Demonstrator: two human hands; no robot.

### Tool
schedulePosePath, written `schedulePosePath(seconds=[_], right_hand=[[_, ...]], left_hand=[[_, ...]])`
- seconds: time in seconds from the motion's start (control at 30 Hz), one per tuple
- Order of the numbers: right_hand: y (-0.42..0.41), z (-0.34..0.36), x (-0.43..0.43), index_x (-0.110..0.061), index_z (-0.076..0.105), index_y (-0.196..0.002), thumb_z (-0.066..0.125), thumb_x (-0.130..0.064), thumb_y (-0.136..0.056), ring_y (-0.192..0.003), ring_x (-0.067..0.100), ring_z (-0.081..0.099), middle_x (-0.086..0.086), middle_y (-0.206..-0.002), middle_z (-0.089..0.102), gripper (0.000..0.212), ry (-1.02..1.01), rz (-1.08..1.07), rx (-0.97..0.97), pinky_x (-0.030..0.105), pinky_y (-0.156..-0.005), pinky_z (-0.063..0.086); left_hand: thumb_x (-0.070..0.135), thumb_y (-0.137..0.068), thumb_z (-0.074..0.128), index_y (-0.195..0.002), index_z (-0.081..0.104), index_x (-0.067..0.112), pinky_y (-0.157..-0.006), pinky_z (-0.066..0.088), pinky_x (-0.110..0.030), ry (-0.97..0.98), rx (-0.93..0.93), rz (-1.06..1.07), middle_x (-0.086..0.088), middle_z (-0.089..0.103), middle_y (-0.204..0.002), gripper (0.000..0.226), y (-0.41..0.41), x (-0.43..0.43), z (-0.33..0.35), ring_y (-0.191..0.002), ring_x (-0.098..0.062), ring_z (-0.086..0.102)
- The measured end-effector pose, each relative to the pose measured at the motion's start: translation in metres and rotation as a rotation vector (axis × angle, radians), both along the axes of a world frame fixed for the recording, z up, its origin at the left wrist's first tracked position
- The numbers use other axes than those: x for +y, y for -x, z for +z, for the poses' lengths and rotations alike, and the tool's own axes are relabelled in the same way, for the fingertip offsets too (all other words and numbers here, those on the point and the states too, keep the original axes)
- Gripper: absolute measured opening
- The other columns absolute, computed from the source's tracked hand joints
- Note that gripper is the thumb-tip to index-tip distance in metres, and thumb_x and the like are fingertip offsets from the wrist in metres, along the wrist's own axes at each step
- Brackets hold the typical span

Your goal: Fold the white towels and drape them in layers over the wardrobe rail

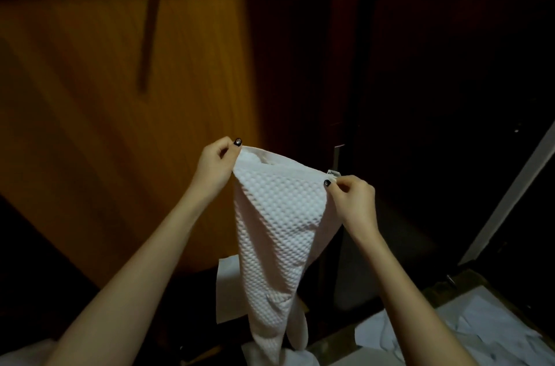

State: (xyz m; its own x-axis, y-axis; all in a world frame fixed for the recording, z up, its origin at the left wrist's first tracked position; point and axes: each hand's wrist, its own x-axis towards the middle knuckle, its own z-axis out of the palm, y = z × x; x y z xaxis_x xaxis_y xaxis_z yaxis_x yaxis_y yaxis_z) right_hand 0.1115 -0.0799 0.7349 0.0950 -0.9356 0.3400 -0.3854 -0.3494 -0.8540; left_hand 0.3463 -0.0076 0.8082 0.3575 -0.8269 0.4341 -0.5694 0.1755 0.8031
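Observation:
A white waffle-textured towel [276, 230] hangs in front of me, held up by its top edge. My left hand [214, 164] pinches the top left corner and my right hand [353, 200] pinches the top right corner, beside a small label. The towel narrows downward and its lower end reaches more white cloth [270, 356] at the bottom of the view. No wardrobe rail can be made out in the dark.
An orange-brown wooden wardrobe door [120, 125] with a long metal handle [151, 20] fills the left. Dark wardrobe panels stand to the right. More white fabric [468, 332] lies on a surface at the lower right. A white sheet [226, 290] shows behind the towel.

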Motion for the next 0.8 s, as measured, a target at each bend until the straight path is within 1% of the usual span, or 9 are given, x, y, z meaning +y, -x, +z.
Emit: schedulePosePath(seconds=[0.07, 0.13, 0.23, 0.3, 0.4, 0.57, 0.63, 0.7, 0.8], right_hand=[[-0.002, 0.007, -0.005, 0.001, 0.06, -0.066, 0.063, -0.018, -0.093, -0.052, 0.024, 0.05, 0.007, -0.063, 0.057, 0.034, 0.047, 0.012, 0.119, 0.019, -0.045, 0.034], [-0.005, 0.014, -0.009, -0.003, 0.054, -0.06, 0.063, -0.018, -0.093, -0.054, 0.021, 0.045, 0.002, -0.056, 0.047, 0.038, 0.119, 0.023, 0.226, 0.02, -0.045, 0.029], [-0.008, 0.027, -0.014, -0.009, 0.071, -0.082, 0.062, -0.021, -0.094, -0.096, 0.028, 0.051, 0.002, -0.078, 0.064, 0.02, 0.214, 0.012, 0.362, 0.034, -0.073, 0.041], [-0.01, 0.035, -0.019, -0.009, 0.073, -0.09, 0.06, -0.021, -0.095, -0.108, 0.026, 0.048, 0.002, -0.092, 0.067, 0.018, 0.234, 0.005, 0.386, 0.037, -0.085, 0.04], [-0.016, 0.051, -0.027, -0.003, 0.062, -0.075, 0.059, -0.018, -0.096, -0.07, 0.019, 0.054, 0.007, -0.071, 0.058, 0.026, 0.187, 0.058, 0.306, 0.025, -0.054, 0.034], [-0.018, 0.069, -0.033, -0.006, 0.061, -0.08, 0.06, -0.02, -0.095, -0.059, 0.008, 0.043, -0.004, -0.066, 0.047, 0.02, 0.12, 0.196, 0.238, 0.025, -0.052, 0.031], [-0.016, 0.074, -0.038, -0.007, 0.063, -0.074, 0.064, -0.022, -0.093, -0.058, 0.009, 0.044, -0.003, -0.062, 0.048, 0.024, 0.083, 0.259, 0.179, 0.027, -0.056, 0.033], [-0.013, 0.081, -0.041, -0.006, 0.065, -0.075, 0.066, -0.023, -0.092, -0.059, 0.012, 0.047, 0.002, -0.063, 0.051, 0.024, 0.042, 0.335, 0.152, 0.028, -0.059, 0.036], [-0.008, 0.088, -0.039, -0.005, 0.064, -0.073, 0.067, -0.024, -0.092, -0.058, 0.014, 0.044, 0.007, -0.063, 0.048, 0.026, 0.012, 0.47, 0.218, 0.024, -0.058, 0.036]], left_hand=[[0.014, -0.102, 0.045, -0.064, 0.029, 0.016, -0.049, 0.021, -0.019, 0.041, -0.049, 0.096, 0.003, 0.028, -0.059, 0.041, -0.002, 0.002, -0.005, -0.049, -0.003, 0.026], [0.016, -0.102, 0.045, -0.066, 0.029, 0.016, -0.049, 0.02, -0.021, 0.069, -0.085, 0.158, 0.003, 0.029, -0.059, 0.04, -0.006, 0.003, -0.009, -0.051, -0.005, 0.026], [0.026, -0.101, 0.049, -0.071, 0.031, 0.016, -0.049, 0.02, -0.024, 0.069, -0.122, 0.184, 0.002, 0.031, -0.061, 0.036, -0.012, 0.003, -0.008, -0.051, -0.007, 0.026], [0.031, -0.097, 0.057, -0.079, 0.039, 0.021, -0.052, 0.026, -0.019, 0.016, -0.115, 0.077, 0.006, 0.04, -0.07, 0.027, -0.019, 0.002, -0.001, -0.055, -0.005, 0.032], [0.048, -0.076, 0.069, -0.085, 0.054, 0.045, -0.072, 0.041, -0.015, -0.083, -0.15, -0.175, 0.023, 0.057, -0.089, 0.018, -0.032, 0.004, 0.016, -0.082, 0.003, 0.052], [0.057, -0.053, 0.081, -0.078, 0.067, 0.042, -0.077, 0.044, -0.009, -0.255, -0.132, -0.388, 0.021, 0.067, -0.086, 0.032, -0.046, 0.016, 0.033, -0.087, 0.005, 0.061], [0.07, -0.044, 0.079, -0.072, 0.07, 0.036, -0.072, 0.045, -0.011, -0.299, -0.13, -0.344, 0.017, 0.068, -0.079, 0.045, -0.054, 0.016, 0.034, -0.08, 0.004, 0.061], [0.073, -0.041, 0.078, -0.064, 0.067, 0.027, -0.065, 0.043, -0.021, -0.317, -0.176, -0.21, 0.014, 0.064, -0.067, 0.052, -0.061, 0.014, 0.034, -0.067, 0.002, 0.058], [0.053, -0.062, 0.084, -0.061, 0.055, 0.015, -0.053, 0.03, -0.026, -0.213, -0.21, -0.024, 0.006, 0.049, -0.056, 0.047, -0.063, 0.013, 0.031, -0.052, -0.007, 0.043]])
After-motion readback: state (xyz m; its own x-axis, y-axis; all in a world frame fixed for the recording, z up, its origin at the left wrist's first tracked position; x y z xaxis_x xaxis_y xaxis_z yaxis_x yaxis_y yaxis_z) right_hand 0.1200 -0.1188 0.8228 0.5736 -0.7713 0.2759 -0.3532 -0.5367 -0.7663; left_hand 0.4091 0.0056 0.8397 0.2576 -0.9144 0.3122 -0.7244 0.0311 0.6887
